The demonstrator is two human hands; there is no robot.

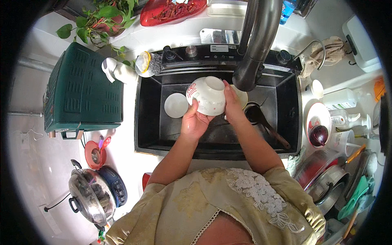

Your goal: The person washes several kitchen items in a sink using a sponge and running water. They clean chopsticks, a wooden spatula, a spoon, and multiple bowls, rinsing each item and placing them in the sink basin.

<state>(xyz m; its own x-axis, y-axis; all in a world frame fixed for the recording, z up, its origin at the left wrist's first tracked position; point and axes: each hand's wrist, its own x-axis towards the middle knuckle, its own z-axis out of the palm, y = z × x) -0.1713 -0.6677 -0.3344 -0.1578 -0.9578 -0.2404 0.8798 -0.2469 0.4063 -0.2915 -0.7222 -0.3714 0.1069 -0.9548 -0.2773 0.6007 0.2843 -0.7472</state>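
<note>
Between my two hands a white bowl [205, 95] with red markings is held tilted, its foot ring facing up and away from me. My left hand [196, 122] grips it from below, thumb against the outer wall. Along its right side lies my right hand [233, 102], fingers at the rim and base. Below is a black sink [211, 144]. On its floor sit a smaller white bowl [176, 105] at the left, a pale dish [241, 95] partly hidden by my right hand, and a dark ladle or spoon with a wooden handle [277, 134].
Over the sink's back hangs a dark faucet [249, 67]. At the rear left corner are a white bottle [119, 70] and a steel wool scrubber [156, 63]. A green ventilated box [87, 92] stands left; a plate [318, 116] with a red onion [319, 135] lies right.
</note>
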